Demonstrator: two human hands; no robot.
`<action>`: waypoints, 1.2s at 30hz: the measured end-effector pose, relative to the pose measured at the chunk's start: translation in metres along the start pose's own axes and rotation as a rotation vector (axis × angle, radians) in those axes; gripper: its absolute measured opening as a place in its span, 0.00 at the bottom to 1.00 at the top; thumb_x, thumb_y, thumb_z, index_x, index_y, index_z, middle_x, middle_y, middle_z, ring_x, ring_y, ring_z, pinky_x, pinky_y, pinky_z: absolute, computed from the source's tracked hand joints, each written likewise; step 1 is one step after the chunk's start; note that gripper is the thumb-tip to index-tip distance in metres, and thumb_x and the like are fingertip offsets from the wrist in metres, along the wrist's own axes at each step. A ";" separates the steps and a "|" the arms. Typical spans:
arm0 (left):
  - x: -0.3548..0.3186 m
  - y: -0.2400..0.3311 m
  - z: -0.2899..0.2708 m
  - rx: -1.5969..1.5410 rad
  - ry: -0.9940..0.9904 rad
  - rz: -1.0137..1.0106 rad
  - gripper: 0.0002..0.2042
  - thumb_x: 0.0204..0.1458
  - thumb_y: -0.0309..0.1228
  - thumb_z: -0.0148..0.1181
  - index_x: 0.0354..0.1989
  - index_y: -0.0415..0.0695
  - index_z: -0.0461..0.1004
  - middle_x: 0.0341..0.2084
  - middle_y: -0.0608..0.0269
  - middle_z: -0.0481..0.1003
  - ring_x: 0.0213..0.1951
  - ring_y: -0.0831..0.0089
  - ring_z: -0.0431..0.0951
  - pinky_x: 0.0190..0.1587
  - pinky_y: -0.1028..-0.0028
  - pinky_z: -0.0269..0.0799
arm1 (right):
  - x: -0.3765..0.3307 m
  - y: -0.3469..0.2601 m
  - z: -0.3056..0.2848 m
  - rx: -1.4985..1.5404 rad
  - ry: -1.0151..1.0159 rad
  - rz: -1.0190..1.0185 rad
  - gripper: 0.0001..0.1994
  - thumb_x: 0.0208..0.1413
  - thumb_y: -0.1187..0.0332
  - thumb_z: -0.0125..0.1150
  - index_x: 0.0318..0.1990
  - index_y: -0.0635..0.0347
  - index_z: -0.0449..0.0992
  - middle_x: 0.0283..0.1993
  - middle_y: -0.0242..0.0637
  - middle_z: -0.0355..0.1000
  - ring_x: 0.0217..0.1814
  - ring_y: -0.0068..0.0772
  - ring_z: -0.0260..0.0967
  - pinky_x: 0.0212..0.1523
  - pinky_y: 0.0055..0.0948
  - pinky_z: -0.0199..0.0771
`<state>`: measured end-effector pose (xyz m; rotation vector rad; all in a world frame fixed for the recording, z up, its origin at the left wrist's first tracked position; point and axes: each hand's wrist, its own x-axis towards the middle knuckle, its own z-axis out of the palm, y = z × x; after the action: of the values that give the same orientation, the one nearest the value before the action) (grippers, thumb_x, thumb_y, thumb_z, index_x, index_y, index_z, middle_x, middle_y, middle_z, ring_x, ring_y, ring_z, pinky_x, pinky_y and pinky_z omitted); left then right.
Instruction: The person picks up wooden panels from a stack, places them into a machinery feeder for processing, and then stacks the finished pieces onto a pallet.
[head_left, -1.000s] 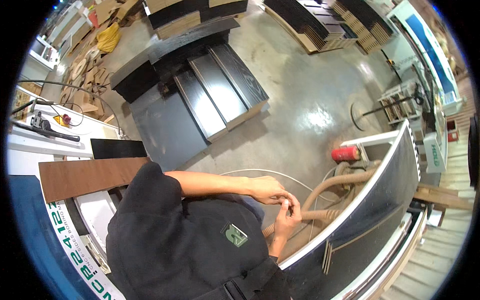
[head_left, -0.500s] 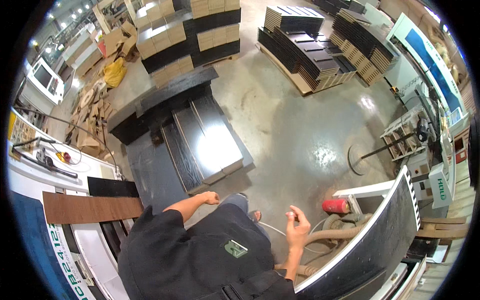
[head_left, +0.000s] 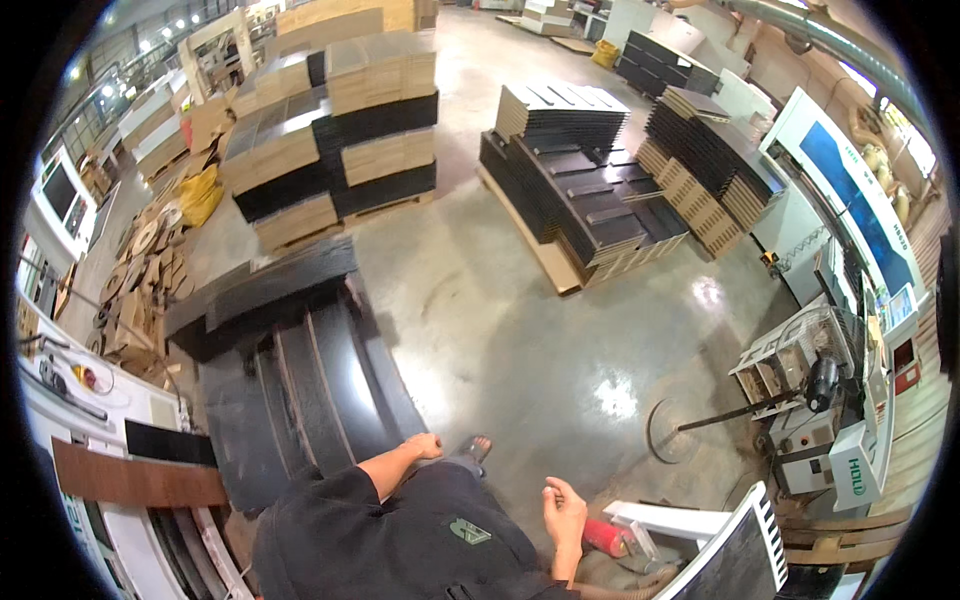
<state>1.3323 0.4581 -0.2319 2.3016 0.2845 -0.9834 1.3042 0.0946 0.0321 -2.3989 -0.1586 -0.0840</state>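
My left hand [head_left: 424, 445] hangs in a loose fist in front of my body, and nothing shows in it. It is nearest to the stack of dark panels [head_left: 335, 375] on the left, apart from it. My right hand [head_left: 566, 512] is raised at my right side, its fingers loosely bent and apart, holding nothing. Beyond it, near the lower edge, lies a red cylinder [head_left: 606, 537]. A long black board [head_left: 285, 285] lies across the far end of the panel stack. One of my feet [head_left: 481, 445] shows on the floor between my hands.
Tall stacks of wood-edged panels [head_left: 380, 75] stand at the far left. Slotted dark panels [head_left: 610, 215] are piled on a pallet ahead. At right are a pedestal fan [head_left: 822, 383] and a white-and-blue machine [head_left: 850, 190]. A brown board [head_left: 140, 473] lies at lower left.
My view has shifted forward and to the right, so the far stacks sit lower and the dark panels slide left. My right hand's fingers have bent somewhat; the left stays curled.
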 end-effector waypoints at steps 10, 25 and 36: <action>0.217 0.217 -0.164 0.189 0.016 0.268 0.21 0.49 0.45 0.61 0.47 0.47 0.82 0.43 0.48 0.82 0.49 0.54 0.82 0.53 0.59 0.76 | 0.217 0.072 -0.044 0.140 0.144 0.163 0.14 0.60 0.69 0.63 0.52 0.59 0.81 0.38 0.45 0.83 0.39 0.33 0.81 0.45 0.31 0.79; 0.466 0.496 -0.191 -0.524 0.041 0.119 0.10 0.57 0.31 0.62 0.44 0.40 0.80 0.29 0.61 0.81 0.26 0.77 0.77 0.32 0.73 0.75 | 0.604 0.269 -0.241 0.242 0.007 0.114 0.13 0.62 0.62 0.59 0.51 0.52 0.81 0.45 0.41 0.81 0.45 0.42 0.80 0.47 0.39 0.79; 0.692 0.773 -0.292 -0.621 0.021 0.426 0.09 0.58 0.30 0.66 0.45 0.42 0.80 0.28 0.68 0.79 0.27 0.80 0.76 0.29 0.77 0.73 | 0.864 0.398 -0.284 0.251 -0.031 0.114 0.15 0.67 0.58 0.59 0.55 0.55 0.79 0.42 0.37 0.79 0.46 0.31 0.74 0.49 0.33 0.74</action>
<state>2.3073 -0.0013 -0.2178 1.7031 0.0802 -0.5523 2.2098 -0.3103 0.0677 -2.1545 -0.0433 0.0253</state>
